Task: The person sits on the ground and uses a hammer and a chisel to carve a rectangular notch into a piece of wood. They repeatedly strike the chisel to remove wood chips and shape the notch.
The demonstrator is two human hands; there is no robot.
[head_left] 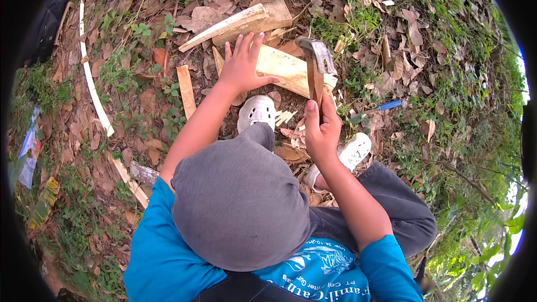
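Note:
In my right hand (323, 131) is a claw hammer (315, 81), gripped by its wooden handle with the metal head up. Its head is above the right end of a pale split piece of wood (285, 70); whether they touch I cannot tell. My left hand (244, 64) lies flat with its fingers spread, at the left end of that piece. Just beyond its fingertips rest a long tapered wooden wedge (224, 27) and a thicker chunk of wood (274, 17). A few wood chips (285, 117) lie below the split piece, between my white clogs (257, 112).
A blue-handled tool (390, 104) lies on the ground at the right. To the left are a short wooden slat (186, 90), a long pale strip (92, 81), another strip (130, 182) and a blue plastic wrapper (29, 145). Dry leaves and low plants cover the ground.

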